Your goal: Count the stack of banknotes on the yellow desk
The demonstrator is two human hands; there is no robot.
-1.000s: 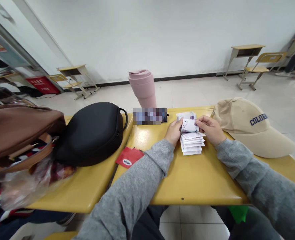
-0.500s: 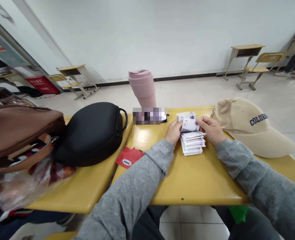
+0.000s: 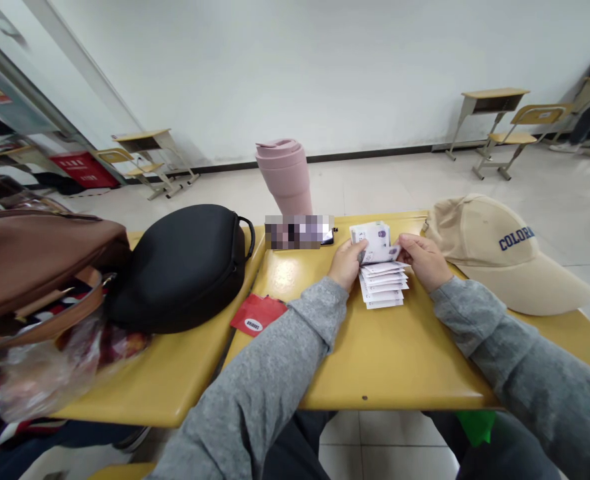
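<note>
In front of me a bundle of banknotes [image 3: 369, 235], pale with purple print, is pinched along its left edge by my left hand [image 3: 347, 264]. The lower parts of several notes bend down toward me in a layered fan, their white ends overlapping above the desk. My right hand [image 3: 425, 260] pinches the right corner of a note between thumb and fingers. Left of the bundle, a red packet [image 3: 259, 315] with a white oval label lies on the yellow desk [image 3: 389, 367], partly behind my left sleeve.
A pink tumbler [image 3: 285, 175] stands at the desk's back edge beside a phone, its surface pixelated. A beige cap [image 3: 495, 253] lies at right. A black case [image 3: 185, 267], a brown bag [image 3: 49, 267] and a clear plastic bag [image 3: 49, 373] occupy the left desk.
The upper note my right hand holds has folded lower, showing more of the note behind it. Both hands keep nearly the same place.
</note>
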